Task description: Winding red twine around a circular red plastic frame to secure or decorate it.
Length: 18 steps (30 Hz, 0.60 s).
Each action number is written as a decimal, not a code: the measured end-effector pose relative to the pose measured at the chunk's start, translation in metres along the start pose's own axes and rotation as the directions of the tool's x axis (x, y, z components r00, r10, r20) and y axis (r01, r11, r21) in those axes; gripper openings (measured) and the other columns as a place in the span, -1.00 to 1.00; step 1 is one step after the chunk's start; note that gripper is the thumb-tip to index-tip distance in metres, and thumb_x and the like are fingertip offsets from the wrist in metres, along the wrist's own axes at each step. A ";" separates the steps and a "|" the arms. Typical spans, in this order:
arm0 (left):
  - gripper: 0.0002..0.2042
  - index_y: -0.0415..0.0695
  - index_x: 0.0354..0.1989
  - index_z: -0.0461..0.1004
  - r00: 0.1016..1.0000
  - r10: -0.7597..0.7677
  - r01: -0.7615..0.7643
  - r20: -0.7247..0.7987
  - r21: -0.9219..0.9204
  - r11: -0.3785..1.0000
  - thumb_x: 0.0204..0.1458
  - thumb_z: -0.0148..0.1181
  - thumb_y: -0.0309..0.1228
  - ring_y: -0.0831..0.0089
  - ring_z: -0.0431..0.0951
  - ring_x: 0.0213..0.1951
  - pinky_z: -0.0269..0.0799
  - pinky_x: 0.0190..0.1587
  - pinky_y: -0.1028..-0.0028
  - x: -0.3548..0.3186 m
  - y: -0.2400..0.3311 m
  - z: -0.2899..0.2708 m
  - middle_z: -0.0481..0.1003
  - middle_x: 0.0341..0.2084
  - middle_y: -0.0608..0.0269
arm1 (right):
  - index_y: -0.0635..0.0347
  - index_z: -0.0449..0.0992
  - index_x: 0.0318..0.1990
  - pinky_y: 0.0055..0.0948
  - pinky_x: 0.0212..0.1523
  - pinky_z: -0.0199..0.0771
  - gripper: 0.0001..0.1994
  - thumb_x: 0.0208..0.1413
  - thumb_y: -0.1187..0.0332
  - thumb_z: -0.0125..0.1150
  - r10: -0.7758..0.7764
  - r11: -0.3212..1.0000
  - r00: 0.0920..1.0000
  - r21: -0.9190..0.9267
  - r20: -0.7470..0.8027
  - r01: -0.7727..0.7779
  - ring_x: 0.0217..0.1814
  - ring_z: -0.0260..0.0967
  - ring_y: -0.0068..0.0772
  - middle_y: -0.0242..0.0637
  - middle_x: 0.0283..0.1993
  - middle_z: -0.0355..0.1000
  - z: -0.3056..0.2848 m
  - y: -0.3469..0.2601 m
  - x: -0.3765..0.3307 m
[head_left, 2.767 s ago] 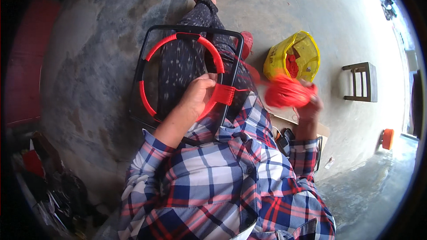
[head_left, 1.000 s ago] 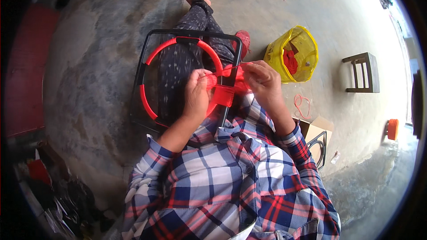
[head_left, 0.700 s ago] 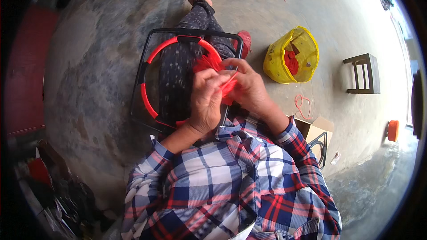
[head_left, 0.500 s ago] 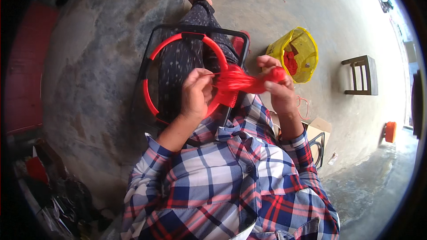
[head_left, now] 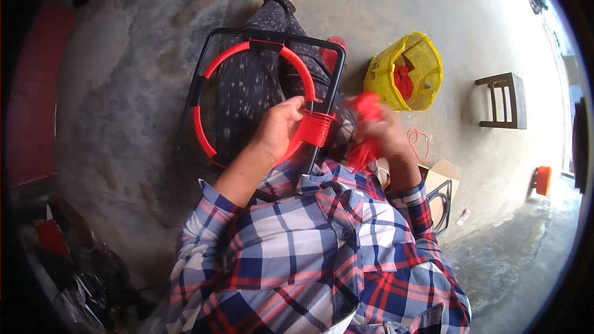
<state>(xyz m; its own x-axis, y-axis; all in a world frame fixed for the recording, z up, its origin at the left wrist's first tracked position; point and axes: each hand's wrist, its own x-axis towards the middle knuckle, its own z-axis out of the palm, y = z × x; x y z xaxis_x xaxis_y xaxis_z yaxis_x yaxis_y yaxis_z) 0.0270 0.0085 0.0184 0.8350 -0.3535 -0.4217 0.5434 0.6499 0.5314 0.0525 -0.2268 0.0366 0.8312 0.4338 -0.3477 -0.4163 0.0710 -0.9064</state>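
A black square frame [head_left: 337, 77] with a round inner ring [head_left: 300, 71] lies over my legs. Red cord covers most of the ring in sections, with black gaps between. On the right, tight red cord windings [head_left: 315, 128] join the ring to the frame's side bar. My left hand [head_left: 278, 127] is closed on the ring just left of these windings, thumb and fingers pinched near the cord. Right of the frame, my right hand [head_left: 385, 133], smeared by motion, grips a loose bundle of red cord [head_left: 364, 151], which sticks out above and below the fingers.
A yellow bucket [head_left: 380, 80] with red material inside stands at the right. Beyond it is a small dark stool [head_left: 512, 102]. A loop of pinkish cord [head_left: 419, 143], a cardboard box [head_left: 447, 170] and an orange object [head_left: 543, 180] are on the floor. Dark clutter fills the lower left.
The cord bundle has moved from over the ring's right side to right of the frame, in my right hand. My left hand has shifted slightly right, onto the ring beside the windings.
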 end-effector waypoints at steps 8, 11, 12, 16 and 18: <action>-0.62 -0.32 -0.01 0.34 0.994 -0.110 0.110 -0.010 -0.043 0.993 0.00 -0.15 -0.41 0.04 0.59 -0.21 0.53 -0.09 0.14 0.000 0.006 0.000 0.52 -0.22 -0.15 | 0.29 0.48 -0.28 -0.47 -0.23 0.47 -0.86 0.00 0.46 0.20 0.049 0.977 0.996 0.204 0.068 -0.062 -0.33 0.46 -0.47 -0.27 -0.34 0.50 0.003 0.003 0.010; -0.65 -0.31 -0.03 0.36 0.996 -0.085 0.082 -0.026 -0.089 0.993 0.05 -0.14 -0.41 0.09 0.59 -0.20 0.53 -0.08 0.14 -0.002 0.007 0.003 0.53 -0.21 -0.09 | 0.31 0.45 -0.32 -0.35 -0.03 0.45 -0.87 0.03 0.42 0.16 -0.065 0.896 0.998 0.441 0.025 0.047 -0.14 0.47 -0.35 -0.16 -0.21 0.50 0.018 0.003 -0.001; -0.67 -0.30 -0.04 0.37 0.996 -0.084 0.082 -0.009 -0.154 0.985 0.05 -0.13 -0.42 0.13 0.59 -0.19 0.53 -0.07 0.15 -0.002 0.005 0.003 0.53 -0.21 -0.06 | 0.31 0.43 -0.35 -0.28 0.09 0.41 -0.86 0.04 0.40 0.14 -0.108 0.773 0.994 0.631 0.024 0.069 -0.03 0.45 -0.27 -0.11 -0.14 0.49 0.022 0.003 -0.004; -0.71 -0.26 -0.06 0.39 0.998 -0.064 0.066 0.014 -0.222 0.973 0.08 -0.06 -0.40 0.24 0.58 -0.17 0.51 -0.03 0.19 -0.008 0.006 0.016 0.54 -0.22 0.05 | 0.23 0.37 -0.46 -0.23 0.16 0.29 -0.83 0.06 0.34 0.12 -0.241 0.396 0.970 0.914 0.009 0.089 0.05 0.36 -0.13 -0.14 -0.23 0.48 0.031 0.023 -0.003; -0.73 -0.25 -0.07 0.40 0.998 -0.066 0.069 0.019 -0.217 0.974 0.10 -0.03 -0.40 0.27 0.58 -0.18 0.51 -0.04 0.22 -0.011 0.007 0.022 0.54 -0.24 0.08 | 0.21 0.35 -0.48 -0.26 0.05 0.31 -0.83 0.06 0.34 0.12 -0.287 0.375 0.955 0.926 0.080 0.035 -0.05 0.35 -0.19 -0.19 -0.31 0.44 0.022 0.031 0.005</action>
<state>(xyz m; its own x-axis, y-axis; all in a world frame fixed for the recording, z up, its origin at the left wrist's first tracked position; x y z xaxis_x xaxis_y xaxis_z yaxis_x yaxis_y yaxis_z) 0.0232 0.0020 0.0432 0.7987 -0.4085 -0.4419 0.5679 0.7544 0.3291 0.0354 -0.2028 0.0121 0.8835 0.4655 -0.0524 -0.4682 0.8740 -0.1300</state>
